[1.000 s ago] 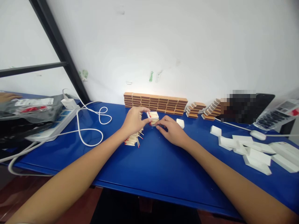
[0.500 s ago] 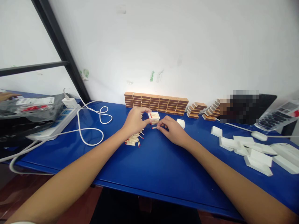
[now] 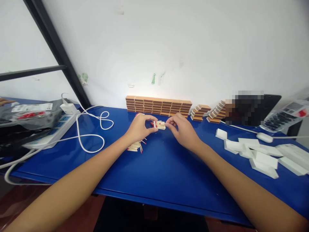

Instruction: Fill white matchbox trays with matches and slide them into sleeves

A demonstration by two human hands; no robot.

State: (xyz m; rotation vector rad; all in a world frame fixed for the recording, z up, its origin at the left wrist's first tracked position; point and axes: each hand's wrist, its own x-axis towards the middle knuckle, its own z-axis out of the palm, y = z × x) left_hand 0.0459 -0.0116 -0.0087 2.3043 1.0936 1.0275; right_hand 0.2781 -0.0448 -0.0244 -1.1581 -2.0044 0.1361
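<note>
Left of matches (image 3: 134, 147), label (image 3: 33, 107) (unreadable)

The one camera sits on the person's head, at the near side of the table (image 3: 169, 180), facing forward and tilted down. From close by, it has the left hand (image 3: 138, 126) and right hand (image 3: 184, 131) around the middle, the wall (image 3: 169, 48) across the far side, a bag (image 3: 54, 111) at left and trays (image 3: 265, 159) at right.

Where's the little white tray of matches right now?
The tray is near the middle of the head view, held in the left hand, with the right hand close beside it and the long stack of boxes behind.
</note>
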